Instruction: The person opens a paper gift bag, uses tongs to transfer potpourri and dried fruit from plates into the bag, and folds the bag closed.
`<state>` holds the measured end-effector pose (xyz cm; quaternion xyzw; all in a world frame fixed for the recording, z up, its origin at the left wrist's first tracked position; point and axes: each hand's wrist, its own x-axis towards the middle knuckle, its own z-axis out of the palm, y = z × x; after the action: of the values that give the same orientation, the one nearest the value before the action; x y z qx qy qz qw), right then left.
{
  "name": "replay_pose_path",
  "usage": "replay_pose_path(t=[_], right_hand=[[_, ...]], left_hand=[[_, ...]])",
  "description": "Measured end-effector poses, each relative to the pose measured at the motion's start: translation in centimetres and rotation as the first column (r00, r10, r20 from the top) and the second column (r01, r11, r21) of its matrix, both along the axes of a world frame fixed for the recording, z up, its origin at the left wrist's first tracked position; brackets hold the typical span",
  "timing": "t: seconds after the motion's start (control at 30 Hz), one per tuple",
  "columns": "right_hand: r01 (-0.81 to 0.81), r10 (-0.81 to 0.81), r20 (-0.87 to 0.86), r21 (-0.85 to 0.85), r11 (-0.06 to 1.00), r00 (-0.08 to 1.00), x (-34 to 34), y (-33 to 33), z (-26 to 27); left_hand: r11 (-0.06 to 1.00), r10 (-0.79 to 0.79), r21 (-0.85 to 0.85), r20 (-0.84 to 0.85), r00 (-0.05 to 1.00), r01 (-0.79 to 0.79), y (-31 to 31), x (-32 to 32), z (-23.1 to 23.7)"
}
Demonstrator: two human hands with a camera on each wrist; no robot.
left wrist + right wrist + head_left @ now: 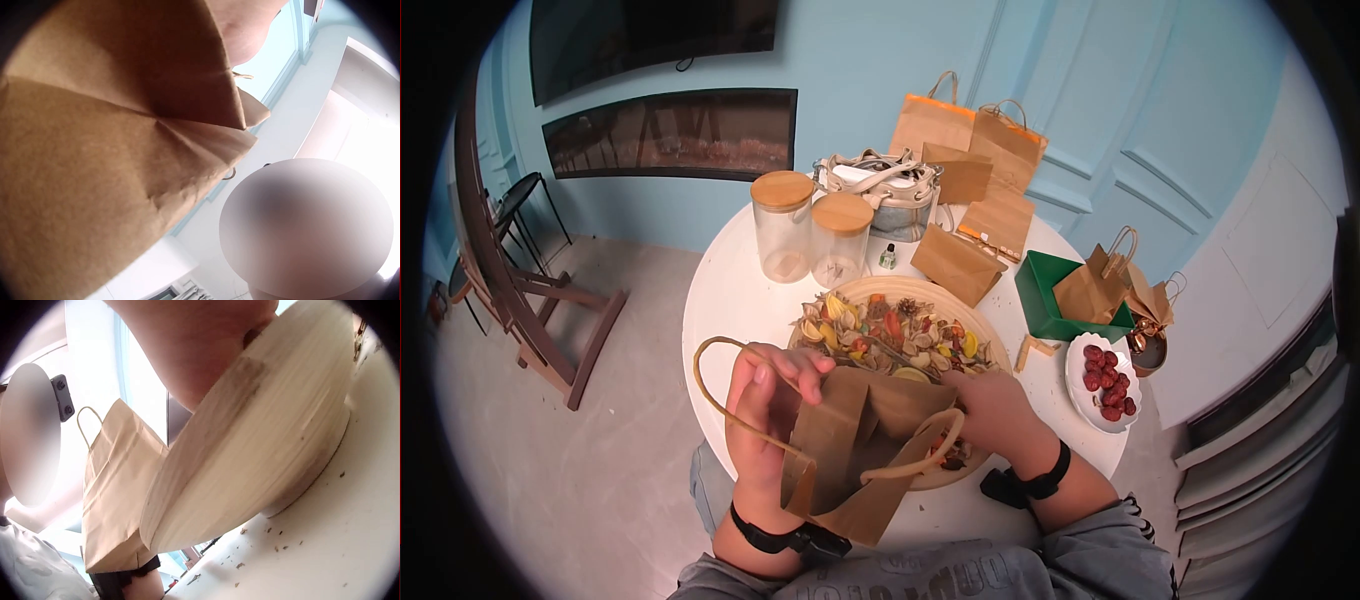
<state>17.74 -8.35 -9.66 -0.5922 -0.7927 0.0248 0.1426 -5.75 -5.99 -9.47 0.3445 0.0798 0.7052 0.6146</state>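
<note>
An open brown paper bag (830, 430) with two loop handles tilts over the near edge of a round wooden dish (990, 345) of dried petals and pods (890, 335). My left hand (760, 410) grips the bag's left side, one handle looping around it. My right hand (1005, 415) is at the bag's far right edge, over the dish; its fingertips are hidden, and a thin dark strip beside them is unclear. The bag (94, 150) fills much of the left wrist view. In the right wrist view, my right hand (194, 344) is above the tilted-looking dish (250, 437), left of which hangs the bag (122, 494).
On the white table (725, 290) stand two lidded jars (780, 235), a handbag (900, 205), a small bottle (887, 257) and several paper bags (960, 265). At the right are a green box (1035, 290) and a white plate of red fruit (1080, 400). Crumbs (240, 565) lie beside the dish.
</note>
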Motion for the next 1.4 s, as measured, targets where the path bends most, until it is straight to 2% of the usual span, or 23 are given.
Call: replay_pose_path(t=[0.23, 0.37, 0.43, 0.7, 0.77, 0.8, 0.87, 0.9, 0.93, 1.0, 1.03, 1.1, 1.17, 1.23, 1.33, 1.4], right_hand=[[0.154, -0.149, -0.064, 0.085, 0.984, 0.987, 1.5, -0.7, 2.6], [0.189, -0.174, -0.11, 0.139, 0.972, 0.979, 2.1, -1.4, 3.9], [0.22, -0.191, -0.143, 0.229, 0.948, 0.971, 2.5, -1.9, 4.6], [0.238, -0.18, -0.201, 0.316, 0.919, 0.963, 2.9, -3.3, 6.6], [0.325, -0.18, -0.374, 0.373, 0.869, 0.91, 2.5, -3.8, 8.3], [0.323, -0.177, -0.376, 0.373, 0.87, 0.91, 2.5, -4.1, 9.1], [0.263, -0.077, -0.408, 0.422, 0.867, 0.91, 2.2, -5.0, 10.9], [0.219, -0.069, -0.338, 0.432, 0.875, 0.939, 1.7, -5.7, 12.0], [0.22, -0.068, -0.341, 0.432, 0.874, 0.938, 1.1, -6.3, 13.0], [-0.053, 0.084, -0.051, 0.434, 0.899, 0.995, -0.4, -7.1, 14.5], [-0.053, 0.084, -0.053, 0.433, 0.9, 0.995, -0.9, -7.2, 14.7], [-0.295, 0.309, 0.011, 0.337, 0.894, 0.951, -1.9, -7.1, 14.9], [-0.327, 0.335, 0.021, 0.282, 0.902, 0.942, -2.7, -6.8, 14.8], [-0.34, 0.338, 0.042, 0.189, 0.921, 0.94, -3.0, -6.6, 14.6], [-0.249, 0.246, 0.038, 0.143, 0.958, 0.969, -3.1, -6.3, 13.9], [-0.245, 0.246, 0.016, 0.154, 0.957, 0.969, -3.0, -6.1, 13.5]], left_hand=[[0.999, 0.012, 0.038, -0.06, 0.998, -0.01, 0.2, -0.2, -0.2], [0.998, 0.02, 0.054, -0.067, 0.998, -0.016, 0.0, -0.1, -0.1], [0.997, 0.022, 0.08, -0.129, 0.991, -0.012, -0.2, -0.1, 0.0], [0.981, -0.001, 0.188, -0.204, 0.979, 0.04, -0.9, 0.4, 0.3], [0.972, -0.034, 0.221, -0.219, 0.975, 0.083, -1.0, 0.4, 0.2], [0.972, -0.03, 0.222, -0.221, 0.975, 0.081, -1.1, 0.5, 0.2], [0.97, -0.017, 0.234, -0.216, 0.976, 0.069, -1.3, 0.6, 0.3], [0.969, -0.016, 0.235, -0.22, 0.975, 0.069, -1.3, 0.6, 0.4], [0.967, 0.003, 0.251, -0.224, 0.975, 0.055, -1.4, 0.6, 0.4], [0.964, 0.021, 0.264, -0.229, 0.973, 0.041, -1.6, 0.7, 0.4], [0.964, 0.031, 0.263, -0.219, 0.975, 0.029, -1.7, 0.8, 0.3], [0.965, 0.042, 0.263, -0.209, 0.977, 0.015, -1.5, 0.7, 0.1], [0.936, 0.111, 0.351, -0.266, 0.958, -0.011, -1.1, 0.6, 0.0], [0.948, 0.088, 0.317, -0.262, 0.961, 0.0, -1.5, 0.4, 0.2], [0.961, 0.056, 0.276, -0.251, 0.966, 0.016, -1.6, 0.3, 0.2], [0.963, 0.05, 0.268, -0.247, 0.968, 0.018, -1.6, 0.3, 0.1]])
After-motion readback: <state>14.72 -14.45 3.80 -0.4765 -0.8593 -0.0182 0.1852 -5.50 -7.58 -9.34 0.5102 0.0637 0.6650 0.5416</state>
